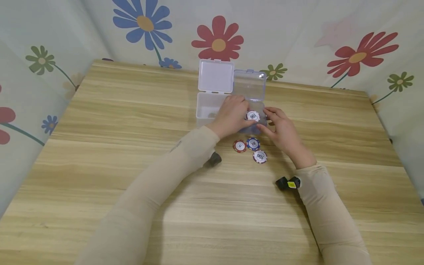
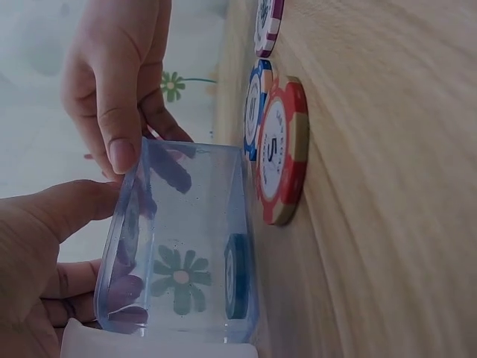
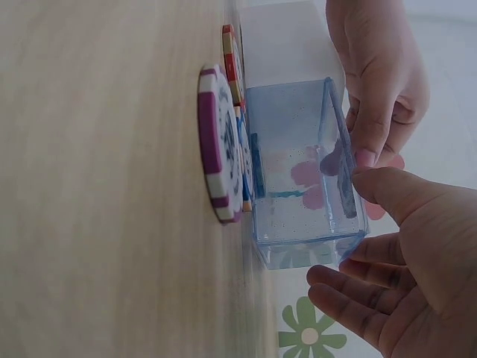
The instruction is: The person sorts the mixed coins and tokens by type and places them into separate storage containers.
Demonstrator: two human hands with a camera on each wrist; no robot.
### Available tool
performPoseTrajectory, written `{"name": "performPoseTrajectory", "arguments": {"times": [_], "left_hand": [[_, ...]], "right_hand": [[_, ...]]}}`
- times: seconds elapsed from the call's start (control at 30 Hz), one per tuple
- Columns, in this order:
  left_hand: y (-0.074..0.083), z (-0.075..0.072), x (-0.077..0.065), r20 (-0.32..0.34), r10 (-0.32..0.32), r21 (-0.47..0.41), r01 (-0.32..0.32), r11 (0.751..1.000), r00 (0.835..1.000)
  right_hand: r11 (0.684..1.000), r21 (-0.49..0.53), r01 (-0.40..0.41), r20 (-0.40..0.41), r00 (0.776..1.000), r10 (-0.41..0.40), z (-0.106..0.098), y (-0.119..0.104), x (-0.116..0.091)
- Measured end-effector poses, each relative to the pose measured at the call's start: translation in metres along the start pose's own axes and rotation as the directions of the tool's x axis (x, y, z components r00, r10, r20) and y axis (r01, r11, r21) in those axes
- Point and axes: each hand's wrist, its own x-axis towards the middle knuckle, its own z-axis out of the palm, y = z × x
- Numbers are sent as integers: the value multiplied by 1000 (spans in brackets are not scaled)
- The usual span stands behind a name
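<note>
My left hand (image 1: 229,113) pinches a white poker chip (image 1: 253,116) marked 100 over the mouth of a clear plastic box (image 2: 195,212), thumb at its near edge. At the right end of that box, my right hand (image 1: 285,133) grips a corner, its thumb at the front rim and its fingers round the far side. Both thumbtips come close together there in the right wrist view. Through the clear wall, a chip (image 2: 236,276) shows lying on the box floor. In front of the box lie a red 5 chip (image 1: 239,146), a blue 10 chip (image 1: 253,144) and a purple-edged 500 chip (image 1: 260,156).
A white box (image 1: 204,106) with its lid (image 1: 216,76) raised stands against the clear box's left side. The clear box's lid (image 1: 249,84) is also up. Behind the wooden table (image 1: 139,110) hangs a flowered cloth (image 1: 285,25).
</note>
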Motion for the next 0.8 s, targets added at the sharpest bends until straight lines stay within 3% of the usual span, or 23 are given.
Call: {"name": "performPoseTrajectory", "arguments": {"times": [0.4,0.8], "left_hand": [[4,1,7,52,-55,19,54,998,997],[6,0,8,60,-65,14,64,998,996]], "right_hand": [[1000,6,15,-15,1000,-15,1,2,1],[1000,4,-2,0,1000,2,-1,0,0]]}}
